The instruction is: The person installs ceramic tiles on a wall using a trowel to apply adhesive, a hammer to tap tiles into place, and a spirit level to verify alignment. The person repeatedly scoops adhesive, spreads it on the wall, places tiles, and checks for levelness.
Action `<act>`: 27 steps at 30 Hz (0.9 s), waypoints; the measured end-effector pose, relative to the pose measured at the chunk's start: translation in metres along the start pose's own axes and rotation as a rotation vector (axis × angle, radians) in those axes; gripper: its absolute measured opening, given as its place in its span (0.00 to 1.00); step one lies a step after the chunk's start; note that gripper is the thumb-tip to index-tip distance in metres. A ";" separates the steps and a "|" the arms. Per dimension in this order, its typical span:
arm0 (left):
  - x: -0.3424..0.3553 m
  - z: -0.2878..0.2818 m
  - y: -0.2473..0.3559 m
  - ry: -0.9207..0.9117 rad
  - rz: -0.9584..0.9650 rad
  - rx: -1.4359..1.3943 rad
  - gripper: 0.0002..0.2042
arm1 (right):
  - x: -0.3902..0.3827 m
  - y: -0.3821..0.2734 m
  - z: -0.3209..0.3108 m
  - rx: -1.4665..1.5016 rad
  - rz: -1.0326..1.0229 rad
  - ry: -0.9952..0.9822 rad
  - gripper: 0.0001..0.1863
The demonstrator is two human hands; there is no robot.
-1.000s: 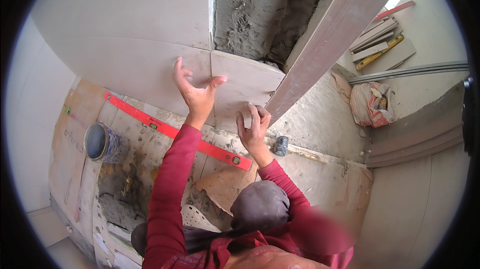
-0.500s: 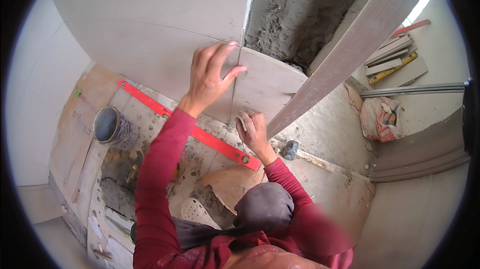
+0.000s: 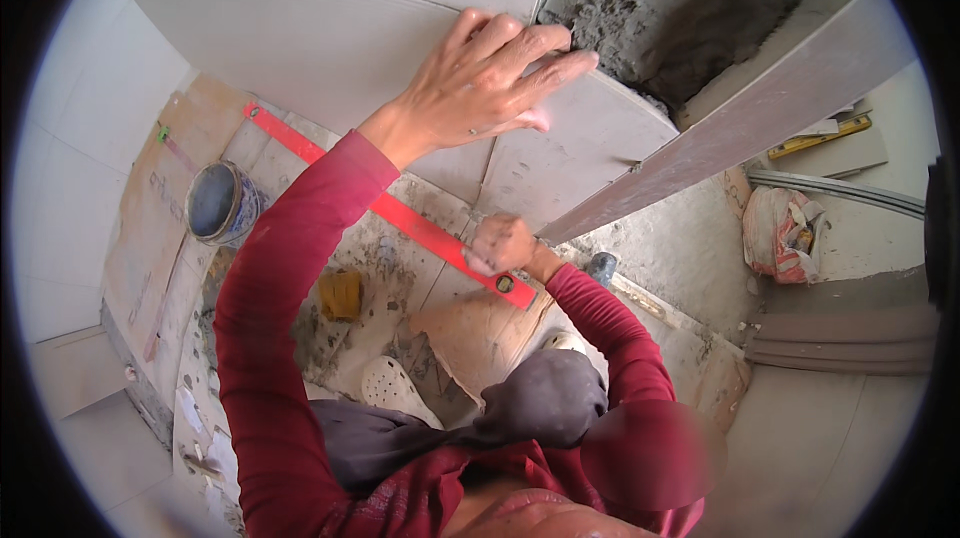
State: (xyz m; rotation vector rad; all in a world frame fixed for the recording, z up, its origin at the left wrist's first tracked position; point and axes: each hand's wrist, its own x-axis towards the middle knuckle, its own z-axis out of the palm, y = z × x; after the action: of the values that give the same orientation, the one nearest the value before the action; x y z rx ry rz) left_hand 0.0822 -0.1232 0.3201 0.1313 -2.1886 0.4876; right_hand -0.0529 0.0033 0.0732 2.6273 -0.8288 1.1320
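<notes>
My left hand [image 3: 490, 78] is at the upper edge of a small pale wall tile [image 3: 570, 143], its fingers stretched and spread, nothing in them. Just above that edge lies rough grey mortar [image 3: 680, 18] in a recess. Lower down, my right hand [image 3: 503, 245] is curled into a fist near the foot of the tile; whatever it may hold is hidden. Below that hand a long red spirit level [image 3: 425, 231] lies aslant on the floor. A big pale tile [image 3: 330, 28] covers the wall to the left.
A mortar-smeared bucket [image 3: 222, 204] stands at left, and a yellow object [image 3: 340, 295] lies on the floor. A dark-headed mallet [image 3: 602, 268] is right of my right hand. A long board-like edge [image 3: 720, 128] slants beside the recess. A stuffed sack [image 3: 778, 236] sits far right.
My left hand has moved right and up to the small tile's upper edge. My right hand has dropped slightly and its fingers have curled in. The whole view has shifted.
</notes>
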 end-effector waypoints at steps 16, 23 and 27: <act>0.002 0.007 0.010 0.002 -0.068 0.126 0.30 | -0.016 0.047 0.033 0.007 -0.114 -0.169 0.11; 0.006 0.008 0.014 0.016 -0.068 0.099 0.30 | -0.020 0.029 0.045 -0.055 -0.127 -0.052 0.11; 0.006 0.006 0.012 0.008 -0.062 0.119 0.30 | 0.000 0.052 0.014 -0.044 -0.148 -0.174 0.08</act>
State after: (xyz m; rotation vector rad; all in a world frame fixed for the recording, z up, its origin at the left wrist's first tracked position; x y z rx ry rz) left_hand 0.0711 -0.1139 0.3175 0.2598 -2.1408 0.5826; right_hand -0.0728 -0.0448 0.0595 2.7278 -0.6663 0.8486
